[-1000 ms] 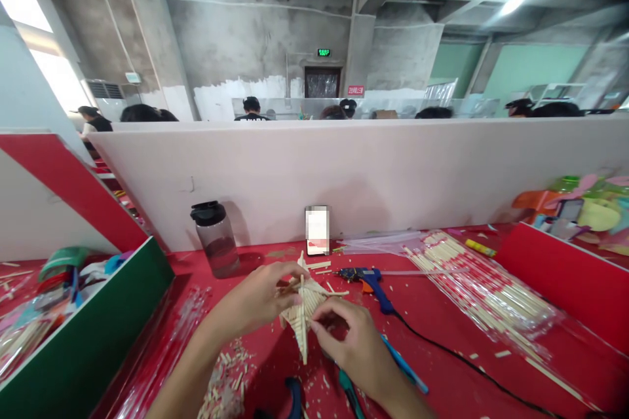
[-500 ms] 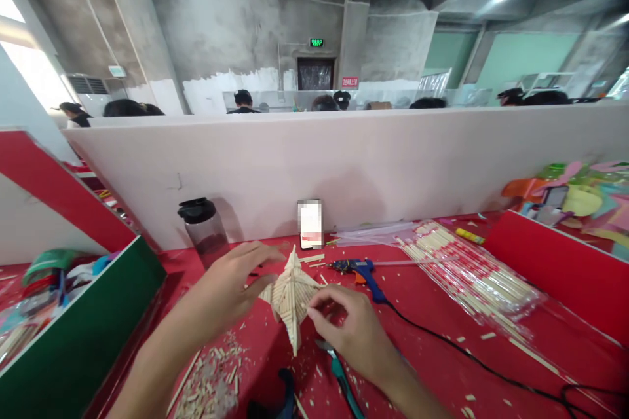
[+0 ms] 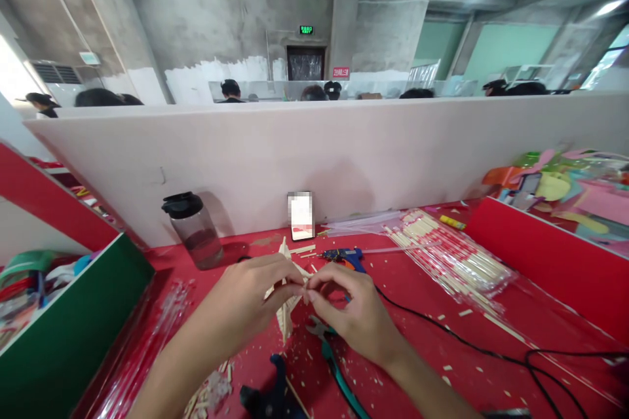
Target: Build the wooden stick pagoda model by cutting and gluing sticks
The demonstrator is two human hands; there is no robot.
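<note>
A pointed, star-like model made of thin wooden sticks [image 3: 284, 324] is on the table, partly covered by my hands. My left hand [image 3: 260, 285] reaches across it, thumb and forefinger closed in a pinch. My right hand [image 3: 351, 308] pinches from the other side, and the fingertips of both hands meet beside the model's right point. Whatever they pinch is too small or hidden to make out. Green-handled pliers [image 3: 334, 366] lie under my right hand, jaws towards the model. Behind that hand rests a blue hot glue gun [image 3: 344, 255] with a glue stick in its back.
A phone [image 3: 301, 217] and a dark-lidded bottle [image 3: 194, 229] stand against the white partition [image 3: 246, 163]. Bagged wooden sticks [image 3: 457, 262] lie right, beside a black cable [image 3: 442, 327]. Wood scraps [image 3: 211, 393] and a dark tool [image 3: 275, 393] are near me. Green [image 3: 98, 314] and red dividers [image 3: 555, 262] flank the table.
My left hand has moved right, its spread fingers closing to meet my right hand's fingertips beside the model. The camera view has shifted, uncovering clear plastic wrapping at left.
</note>
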